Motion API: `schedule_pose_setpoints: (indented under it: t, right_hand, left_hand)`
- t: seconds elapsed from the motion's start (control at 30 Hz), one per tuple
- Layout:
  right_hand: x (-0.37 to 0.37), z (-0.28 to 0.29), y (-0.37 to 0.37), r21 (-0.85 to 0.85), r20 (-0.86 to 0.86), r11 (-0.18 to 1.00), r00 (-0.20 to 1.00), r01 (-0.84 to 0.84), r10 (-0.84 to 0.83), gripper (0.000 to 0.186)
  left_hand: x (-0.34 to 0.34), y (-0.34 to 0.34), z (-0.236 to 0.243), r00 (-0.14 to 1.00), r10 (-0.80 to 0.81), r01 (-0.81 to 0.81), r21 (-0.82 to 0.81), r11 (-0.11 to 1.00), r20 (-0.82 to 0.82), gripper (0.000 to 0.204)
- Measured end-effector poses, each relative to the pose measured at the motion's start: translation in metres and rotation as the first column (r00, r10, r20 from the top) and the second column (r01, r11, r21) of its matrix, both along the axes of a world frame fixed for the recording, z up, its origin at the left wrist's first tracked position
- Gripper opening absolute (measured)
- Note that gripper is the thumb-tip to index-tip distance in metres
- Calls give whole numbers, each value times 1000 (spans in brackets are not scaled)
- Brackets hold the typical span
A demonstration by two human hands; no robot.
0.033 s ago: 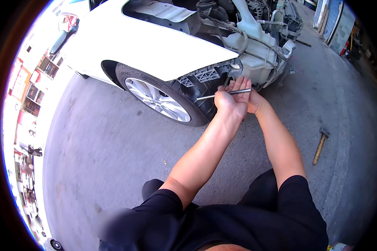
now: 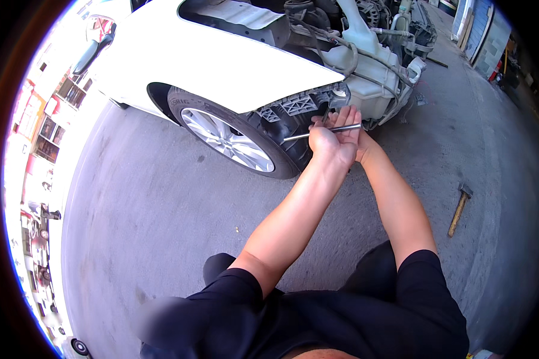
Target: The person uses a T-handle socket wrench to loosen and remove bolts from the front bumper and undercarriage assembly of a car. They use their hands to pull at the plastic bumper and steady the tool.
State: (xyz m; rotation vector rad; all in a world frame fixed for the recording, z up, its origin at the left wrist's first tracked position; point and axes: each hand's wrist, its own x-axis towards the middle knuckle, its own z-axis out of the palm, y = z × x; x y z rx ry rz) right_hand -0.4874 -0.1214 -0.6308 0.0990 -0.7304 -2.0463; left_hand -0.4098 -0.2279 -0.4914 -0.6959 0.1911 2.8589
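My left hand (image 2: 336,139) is turned palm up beside the car's front corner, fingers loosely stretched. A slim silver metal rod (image 2: 348,127) crosses it, passing under the thumb, with its thinner end (image 2: 294,138) pointing toward the front tyre. Mostly behind the left hand is my right hand (image 2: 364,147); its fingers are hidden, so what it holds or touches does not show. Just beyond both hands are a black slotted plastic bracket (image 2: 299,105) below the white fender (image 2: 263,66) and a whitish plastic reservoir (image 2: 368,99).
The front wheel (image 2: 227,139) stands left of my hands. Exposed hoses and engine parts (image 2: 365,30) lie above and beyond. A hammer with a wooden handle (image 2: 458,212) rests on the grey pavement (image 2: 161,227) to my right. Wall panels (image 2: 482,39) rise at far right.
The whole picture has shifted very slightly. My hands and the metal rod keep nearly the same pose beside the car's front corner.
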Motion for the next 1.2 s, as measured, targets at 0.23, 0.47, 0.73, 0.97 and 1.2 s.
schedule_pose_setpoints:
  t: [0.23,0.47,0.73,0.97,1.2]
  right_hand:
    - [-8,0,-36,563,-512,594,807,574,-295,21]
    - [27,58,-41,690,-692,116,698,714,-183,23]
    - [22,48,-45,625,-762,116,635,772,-124,28]
    - [21,43,-32,641,-659,334,718,691,-221,30]
    - [14,35,-33,674,-697,157,692,721,-188,29]
  left_hand:
    - [14,-41,-12,852,-498,399,-418,816,-158,29]
    - [12,-84,-33,526,-791,-848,-270,-457,-313,52]
    - [-41,-33,-80,850,-193,-485,-871,78,-491,21]
    - [-38,-31,-57,995,-96,97,144,985,-17,31]
    - [37,-43,-39,979,-198,103,-954,281,47,53]
